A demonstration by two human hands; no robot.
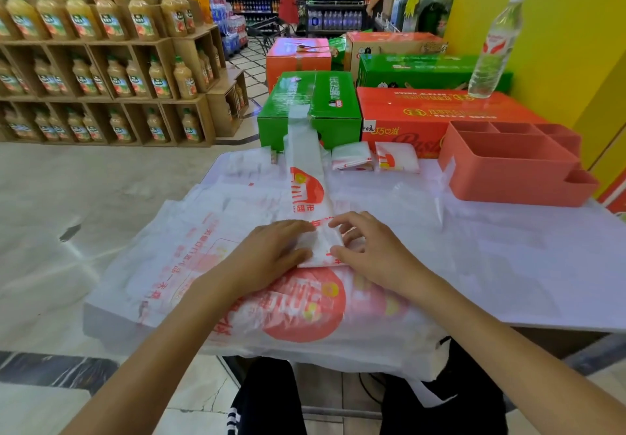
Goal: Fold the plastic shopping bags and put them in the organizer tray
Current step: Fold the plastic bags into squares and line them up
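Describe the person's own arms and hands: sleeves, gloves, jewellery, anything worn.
Both forearms are bare as far as the frame shows; no sleeve edge is in view. The left hand and right hand wear no gloves, and no rings, watch or bracelet show on fingers or wrists. Nails look short and unpainted.

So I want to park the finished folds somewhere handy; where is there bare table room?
Bare table lies to the right of the right hand, in front of the organizer tray. The left and near side is crowded with spread plastic bags; two folded bags sit at the far edge.
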